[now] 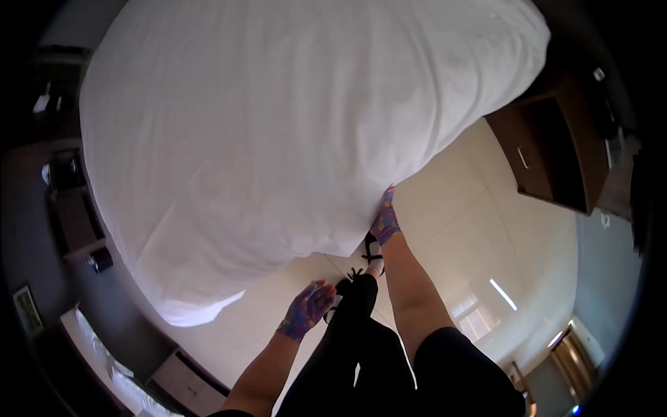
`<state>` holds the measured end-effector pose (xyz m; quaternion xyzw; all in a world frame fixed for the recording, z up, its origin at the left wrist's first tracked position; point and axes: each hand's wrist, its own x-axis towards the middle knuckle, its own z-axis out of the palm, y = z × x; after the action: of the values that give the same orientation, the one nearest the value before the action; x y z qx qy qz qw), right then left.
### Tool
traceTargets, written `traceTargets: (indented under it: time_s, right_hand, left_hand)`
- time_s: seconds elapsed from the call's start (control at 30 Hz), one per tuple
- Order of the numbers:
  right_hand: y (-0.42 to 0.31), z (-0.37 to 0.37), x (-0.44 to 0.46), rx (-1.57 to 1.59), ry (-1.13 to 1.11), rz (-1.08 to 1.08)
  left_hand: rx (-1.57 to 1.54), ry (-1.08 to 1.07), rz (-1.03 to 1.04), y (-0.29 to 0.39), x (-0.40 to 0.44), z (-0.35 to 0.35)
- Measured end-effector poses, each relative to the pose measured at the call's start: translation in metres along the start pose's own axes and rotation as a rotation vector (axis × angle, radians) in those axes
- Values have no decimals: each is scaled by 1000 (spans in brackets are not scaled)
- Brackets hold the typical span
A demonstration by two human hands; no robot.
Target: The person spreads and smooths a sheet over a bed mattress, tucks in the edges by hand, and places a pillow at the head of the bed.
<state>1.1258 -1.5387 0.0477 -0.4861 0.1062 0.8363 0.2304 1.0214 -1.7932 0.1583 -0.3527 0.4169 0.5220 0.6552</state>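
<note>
A white sheet [278, 132] covers a large mattress or bed that fills the upper part of the view; its lower edge is rounded, with soft folds. My right hand [387, 221], in a patterned purple glove, is at the lower right edge of the sheet. Its fingertips touch or slip behind the cloth, and their grip is partly hidden. My left hand [308, 309], in a matching glove, hangs below the sheet's edge, apart from the cloth, with fingers loosely bent and nothing visible in them.
A brown wooden cabinet [549, 149] stands at the right. Glossy pale tiles [479, 208] reflect a window. My legs [354, 333] are below. Dark shelves [73, 215] line the left, and a low cabinet [184, 382] stands at lower left.
</note>
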Motion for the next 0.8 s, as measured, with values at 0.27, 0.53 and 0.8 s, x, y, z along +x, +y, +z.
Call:
traceTargets:
  time_s: [0.27, 0.53, 0.8]
  right_hand:
    - [-33, -22, -89, 361, -86, -20]
    - [-107, -2, -35, 365, -185, -101]
    - [-185, -62, -34, 219, -117, -522]
  left_hand:
    - [-305, -130, 128, -45, 82, 102]
    - [-350, -220, 95, -37, 3, 158]
    - [-382, 239, 157, -67, -33, 167]
